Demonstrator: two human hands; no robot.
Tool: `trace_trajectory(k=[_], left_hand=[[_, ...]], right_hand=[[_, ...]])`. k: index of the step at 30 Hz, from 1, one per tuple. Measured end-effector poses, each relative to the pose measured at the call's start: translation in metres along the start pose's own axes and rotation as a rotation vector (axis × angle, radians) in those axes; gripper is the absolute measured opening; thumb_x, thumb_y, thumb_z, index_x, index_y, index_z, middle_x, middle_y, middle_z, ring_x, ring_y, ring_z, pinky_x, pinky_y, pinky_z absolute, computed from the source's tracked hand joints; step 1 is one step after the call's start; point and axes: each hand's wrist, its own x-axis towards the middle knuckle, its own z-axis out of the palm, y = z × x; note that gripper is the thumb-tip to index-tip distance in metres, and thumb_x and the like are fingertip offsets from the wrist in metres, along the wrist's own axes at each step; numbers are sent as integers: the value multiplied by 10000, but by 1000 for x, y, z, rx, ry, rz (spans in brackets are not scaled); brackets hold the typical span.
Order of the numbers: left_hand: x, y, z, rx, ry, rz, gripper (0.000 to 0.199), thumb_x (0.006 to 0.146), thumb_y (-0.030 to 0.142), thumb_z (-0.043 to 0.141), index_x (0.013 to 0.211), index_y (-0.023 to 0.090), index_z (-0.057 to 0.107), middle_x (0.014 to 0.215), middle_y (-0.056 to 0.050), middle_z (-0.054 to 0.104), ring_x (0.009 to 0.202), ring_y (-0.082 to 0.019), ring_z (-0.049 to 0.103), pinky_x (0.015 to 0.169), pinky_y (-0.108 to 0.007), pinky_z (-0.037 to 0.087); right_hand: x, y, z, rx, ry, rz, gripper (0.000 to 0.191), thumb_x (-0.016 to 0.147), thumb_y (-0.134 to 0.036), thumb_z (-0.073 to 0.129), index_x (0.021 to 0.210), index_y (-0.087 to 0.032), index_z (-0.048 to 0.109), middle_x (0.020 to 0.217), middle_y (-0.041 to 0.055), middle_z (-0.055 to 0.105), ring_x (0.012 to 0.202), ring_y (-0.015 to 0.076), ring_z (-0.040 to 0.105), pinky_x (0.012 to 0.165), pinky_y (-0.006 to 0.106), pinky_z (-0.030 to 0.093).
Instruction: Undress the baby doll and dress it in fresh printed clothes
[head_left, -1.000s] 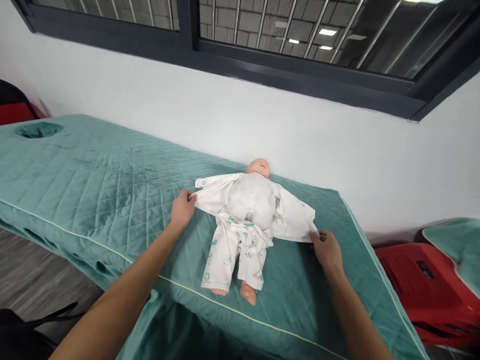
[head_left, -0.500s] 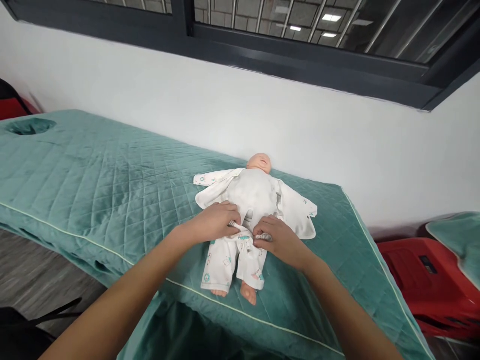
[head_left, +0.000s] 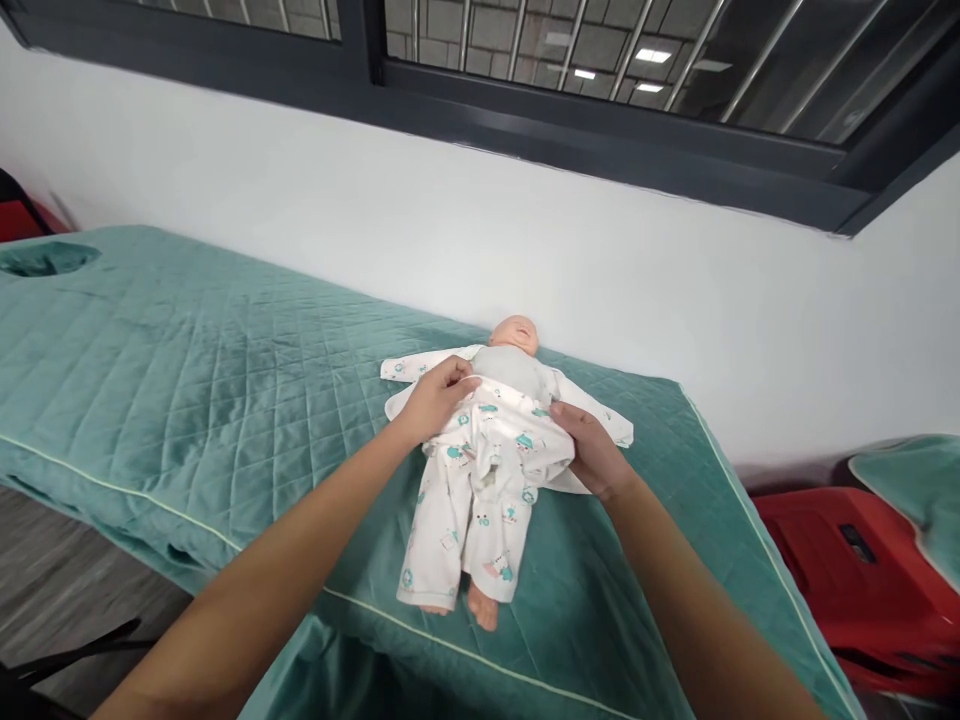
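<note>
A baby doll (head_left: 514, 334) lies on its back on the green quilted bed, its head toward the wall. White printed pants (head_left: 491, 470) cover its legs and reach up over its belly, with the feet showing below the cuffs. My left hand (head_left: 442, 395) pinches the waistband on the left side. On the right side, my right hand (head_left: 589, 445) grips the pants' upper edge between thumb and fingers. A white printed jacket (head_left: 600, 415) is spread open under the doll, its sleeves out to both sides. The doll's torso is pale grey.
The green bed (head_left: 225, 400) runs along a white wall (head_left: 300, 190) below a dark window frame (head_left: 600, 145). At the right stands a red chair (head_left: 847, 570) with green cloth on it. The bed has a hole (head_left: 49, 258) at the far left.
Both hands have moved up toward the doll's chest, drawing the waistband with them. The pants now cover the belly and lower torso, and their bunched top has spread out.
</note>
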Motion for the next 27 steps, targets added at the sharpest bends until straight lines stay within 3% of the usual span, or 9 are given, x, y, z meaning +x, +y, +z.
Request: trace_trajectory(k=[3,6,9,12,14,17,21,25,27], left_hand=[[6,-31,-6,-30,99,-118,294,821,444,626,824,165,531,669,40,446,616,-86,386,584,-202,298],[0,-46,-15,-50,54,-244,321,813,473,617,854,159,566,705,26,498,629,-89,410,578,-196,315],[-8,-44,-27,-24,-165,-315,303,808,448,608,914,167,577,762,18,548,636,-87,438,570,-184,326],[-11,-37,-38,-42,-412,-368,295,721,310,650,962,181,539,810,20,567,665,-91,470,577,-177,345],[-12,-33,-41,-97,-481,-380,376,639,215,674,972,189,503,793,37,540,681,-90,466,587,-172,354],[-14,-27,-40,-194,-449,-355,436,598,158,694,988,187,502,822,36,529,739,-87,478,640,-170,383],[-17,-24,-37,-243,-397,-349,368,637,189,691,962,185,517,860,14,550,740,-82,486,645,-171,389],[-19,-32,-34,-149,-331,-338,350,655,255,694,936,194,495,779,30,519,648,-80,454,561,-170,351],[-19,-38,-33,-8,-210,-298,310,682,258,651,941,198,492,764,30,524,643,-91,469,564,-181,360]], right_hand=[[12,28,-16,61,153,2,390,746,-537,755,813,-178,617,725,22,630,643,145,535,625,285,462],[13,42,-26,-3,163,-5,404,718,-529,787,775,-189,577,650,-29,548,579,109,454,555,242,391],[8,38,-35,-211,19,-19,377,739,-500,776,827,-191,579,684,-45,544,619,109,465,583,231,379],[6,30,-42,-338,-167,4,329,745,-418,763,859,-195,549,782,-29,597,752,147,553,678,265,434],[7,28,-43,-383,-175,34,305,728,-357,754,843,-197,522,787,-26,601,771,159,561,672,269,435],[11,33,-38,-398,-72,48,333,674,-312,763,792,-205,471,731,-48,572,683,129,507,602,241,389],[10,44,-30,-276,13,73,357,648,-321,768,802,-211,465,712,-55,571,624,114,484,580,244,381],[6,52,-27,-235,94,75,355,661,-368,752,843,-217,487,722,-43,608,591,120,503,556,250,387],[8,56,-26,-266,148,80,314,698,-382,707,872,-223,500,675,-53,591,532,112,474,507,237,354]])
